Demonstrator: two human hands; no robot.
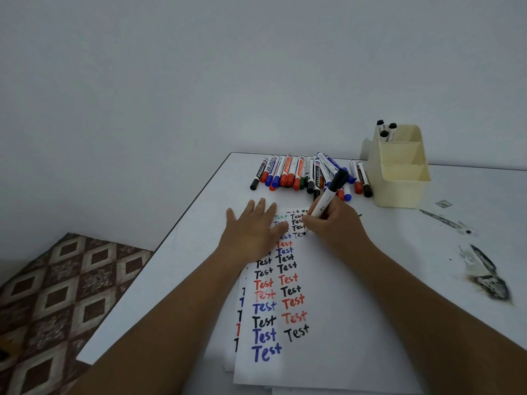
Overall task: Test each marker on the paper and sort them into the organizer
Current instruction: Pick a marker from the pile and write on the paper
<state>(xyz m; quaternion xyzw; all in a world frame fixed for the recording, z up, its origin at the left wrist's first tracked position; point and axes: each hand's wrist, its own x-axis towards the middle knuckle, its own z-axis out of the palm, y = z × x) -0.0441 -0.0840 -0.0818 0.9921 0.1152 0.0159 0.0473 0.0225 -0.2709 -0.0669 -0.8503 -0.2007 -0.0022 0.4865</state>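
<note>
At a white table (470,195) set against a pale wall, we press our left hand (251,232) flat on a sheet of paper (328,323), fingers straight and spread, while our right hand (336,223) grips a black marker (328,199), fingers curled round its white barrel and its tip down on the far end of the sheet. The cap sits on the marker's raised back end. The paper, lying on top of other sheets, carries two columns of the word "Test" in black, red, blue and one green. Just beyond the paper, a pile of capped markers (302,173) in red, blue, black and green lies side by side on the table. To the right of that pile stands a cream organizer (399,181) with three compartments; three black-capped markers (386,129) stand upright in its farthest one, while we cannot tell what the nearer two hold. Dark smears (484,275) mark the tabletop at right. A diamond-patterned floor (57,295) shows below the table's left edge.
</note>
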